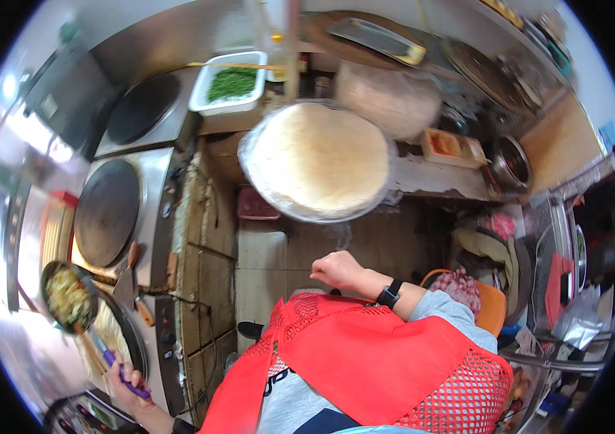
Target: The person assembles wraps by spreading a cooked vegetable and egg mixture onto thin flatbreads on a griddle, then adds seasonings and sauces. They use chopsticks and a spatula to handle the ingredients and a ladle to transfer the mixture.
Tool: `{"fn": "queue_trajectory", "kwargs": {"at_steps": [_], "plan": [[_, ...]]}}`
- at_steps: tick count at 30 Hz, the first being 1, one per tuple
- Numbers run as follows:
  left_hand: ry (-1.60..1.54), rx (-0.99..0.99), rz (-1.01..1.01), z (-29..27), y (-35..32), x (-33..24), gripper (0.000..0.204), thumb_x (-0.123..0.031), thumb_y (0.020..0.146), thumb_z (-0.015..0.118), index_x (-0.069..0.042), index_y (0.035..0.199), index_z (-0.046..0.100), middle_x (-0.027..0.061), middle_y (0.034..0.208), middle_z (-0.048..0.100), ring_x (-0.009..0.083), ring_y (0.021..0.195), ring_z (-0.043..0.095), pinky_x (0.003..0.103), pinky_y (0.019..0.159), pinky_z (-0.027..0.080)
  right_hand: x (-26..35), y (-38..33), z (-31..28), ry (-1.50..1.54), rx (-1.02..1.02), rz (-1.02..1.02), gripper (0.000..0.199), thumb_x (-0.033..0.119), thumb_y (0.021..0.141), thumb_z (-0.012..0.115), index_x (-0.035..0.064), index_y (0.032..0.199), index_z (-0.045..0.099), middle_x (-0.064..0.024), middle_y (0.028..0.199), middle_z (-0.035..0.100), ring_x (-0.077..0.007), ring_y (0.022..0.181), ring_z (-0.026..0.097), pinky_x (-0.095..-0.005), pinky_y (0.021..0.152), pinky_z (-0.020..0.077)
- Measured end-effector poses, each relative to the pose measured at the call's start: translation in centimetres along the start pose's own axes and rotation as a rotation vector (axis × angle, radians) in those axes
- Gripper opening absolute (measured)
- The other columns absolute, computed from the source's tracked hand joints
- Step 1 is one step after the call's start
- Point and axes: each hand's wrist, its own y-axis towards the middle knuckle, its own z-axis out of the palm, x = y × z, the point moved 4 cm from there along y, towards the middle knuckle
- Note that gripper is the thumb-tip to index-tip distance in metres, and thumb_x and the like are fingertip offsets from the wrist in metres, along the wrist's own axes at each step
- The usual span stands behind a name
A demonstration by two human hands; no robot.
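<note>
My left hand (130, 382), at the lower left, is closed around the purple handle (113, 359) of a utensil. Its working end cannot be made out. Just beyond it, a dark bowl (93, 307) holds chopped vegetable filling (69, 295), with a wooden handle leaning over its rim. Beside the bowl, a pale flatbread (112, 325) lies on a round griddle. My right hand (340, 271) is curled into a fist in front of my red vest, over the floor, with nothing visible in it. Ahead of it sits a large round basin of pale dough (318, 159) under clear plastic film.
Two dark round griddles (108, 213) line the left counter. A metal scraper (126, 286) with a wooden handle lies near them. Chopped greens fill a white tub (199, 98) at the back. An orange stool (493, 307) stands right of me; a steel pot (511, 163) is at the back right.
</note>
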Motion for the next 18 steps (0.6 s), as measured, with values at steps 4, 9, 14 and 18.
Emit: {"fn": "queue_trajectory", "kwargs": {"at_steps": [4,9,14,18], "plan": [[-0.14,0.342,-0.463,14.4,-0.3,10.9,0.038,0.0,0.091,0.043,0.003,0.128,0.035,0.0076,0.09,0.041,0.0074,0.049,0.035,0.019,0.036,0.033,-9.3,-6.9,-5.1,0.212,-0.245,0.275,0.023,0.032,0.081,0.066,0.0095,0.074,0.067,-0.0111,0.07,0.066,-0.0317,0.069,0.064,-0.0425,0.062,0.0507],[0.222,0.628,-0.885,29.3,-0.8,22.7,0.042,-0.001,0.085,0.052,0.0,0.125,0.039,0.0086,0.088,0.045,0.0075,0.045,0.036,0.021,0.034,0.029,-19.8,-12.8,-8.6,0.358,-0.342,0.62,0.022,0.029,0.083,0.065,0.0078,0.076,0.068,-0.0098,0.067,0.066,-0.0267,0.062,0.063,-0.0365,0.06,0.0503],[0.589,0.881,-1.221,39.8,-0.7,33.1,0.045,-0.001,0.08,0.058,-0.002,0.122,0.041,0.0077,0.085,0.046,0.0082,0.044,0.037,0.022,0.036,0.031,-29.1,-16.9,-10.9,0.697,-0.724,0.883,0.025,0.023,0.086,0.065,0.0016,0.073,0.066,-0.0067,0.06,0.064,-0.0125,0.056,0.06,-0.0281,0.055,0.0461],[0.749,1.071,-1.45,46.0,-1.7,41.7,0.047,0.0,0.081,0.058,-0.001,0.124,0.039,0.0061,0.086,0.048,0.0088,0.049,0.042,0.022,0.04,0.035,-36.1,-21.1,-14.0,0.656,-0.89,1.05,0.028,0.024,0.084,0.069,0.0046,0.065,0.062,-0.0021,0.055,0.059,-0.0063,0.047,0.047,-0.0228,0.044,0.0345]]}}
